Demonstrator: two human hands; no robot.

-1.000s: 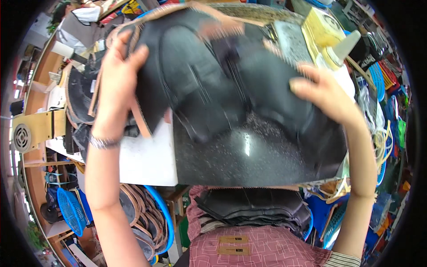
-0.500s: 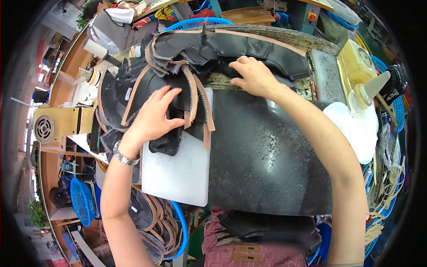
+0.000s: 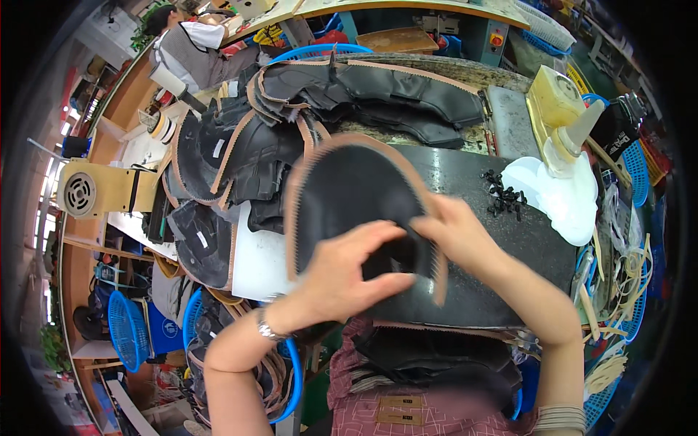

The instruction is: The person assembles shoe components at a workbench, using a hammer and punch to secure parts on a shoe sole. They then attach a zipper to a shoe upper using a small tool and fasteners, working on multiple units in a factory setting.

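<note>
A black leather shoe upper (image 3: 349, 185) with a tan, zigzag-cut edge is raised over the dark work board (image 3: 538, 254). My right hand (image 3: 462, 232) pinches its right edge. In front of the piece, my left hand (image 3: 345, 272) is open, its thumb and fingers spread; whether it touches the leather I cannot tell. Behind lies a heap of similar black uppers (image 3: 273, 149), and more rest along the back (image 3: 414, 91). A white board (image 3: 254, 254) shows partly under the heap. Another black upper piece lies on my lap (image 3: 436, 356).
Small black bits (image 3: 505, 192) lie on the board's right. Beside them stand a cone-tipped bottle (image 3: 571, 149) on a white spill and a yellowish container (image 3: 549, 102). Blue baskets (image 3: 129, 330) stand lower left. A person (image 3: 185, 54) sits far left.
My right hand has come nearer with one black upper, now raised in front of me. My left hand has moved right and down, off the heap. Black bits now show at the right.
</note>
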